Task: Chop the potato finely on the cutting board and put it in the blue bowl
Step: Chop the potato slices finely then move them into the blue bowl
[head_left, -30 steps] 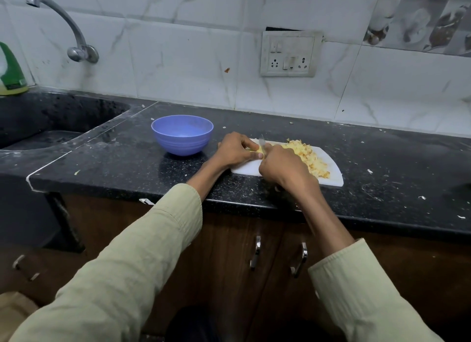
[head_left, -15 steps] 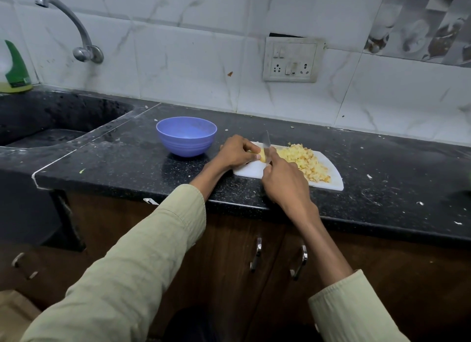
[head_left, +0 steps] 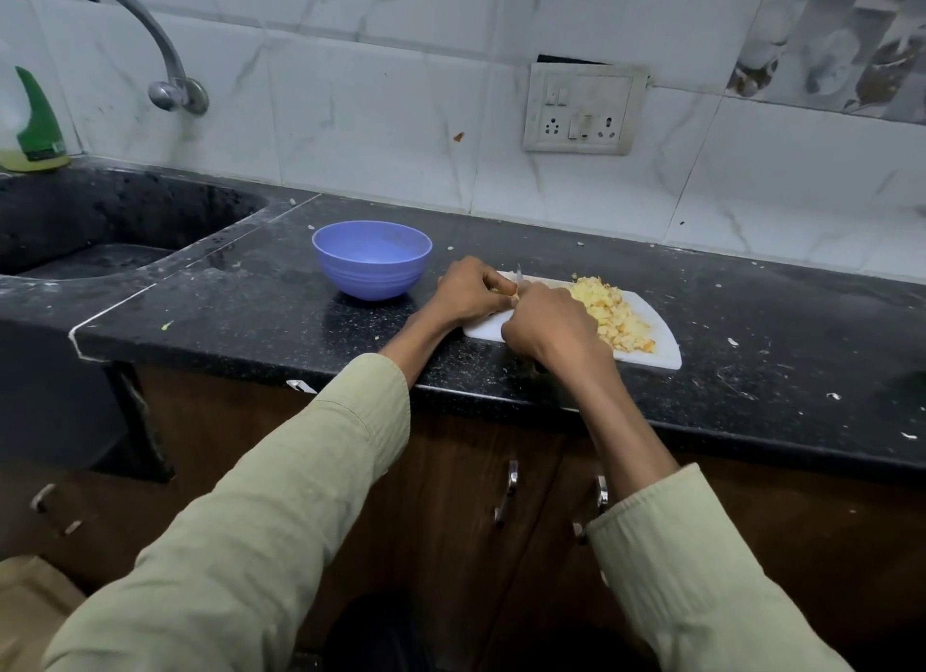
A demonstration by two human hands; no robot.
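Note:
A white cutting board (head_left: pixel 664 348) lies on the black counter with a heap of chopped yellow potato (head_left: pixel 609 313) on its right half. My left hand (head_left: pixel 468 290) curls over a small uncut potato piece (head_left: pixel 512 294) at the board's left end; most of that piece is hidden. My right hand (head_left: pixel 548 328) grips a knife, and only the blade tip (head_left: pixel 519 276) shows between the two hands. The blue bowl (head_left: pixel 372 258) stands just left of the board and looks empty.
A dark sink (head_left: pixel 90 235) with a tap (head_left: pixel 150 45) lies at the far left, a green bottle (head_left: pixel 37 120) behind it. A wall socket (head_left: pixel 581 110) hangs above the board. Bits of potato peel speckle the counter (head_left: pixel 776 345) to the right. Cabinet handles (head_left: pixel 508 491) sit below.
The knife blade has come down between the hands after being raised half a second ago. Both hands stay at the board's left end.

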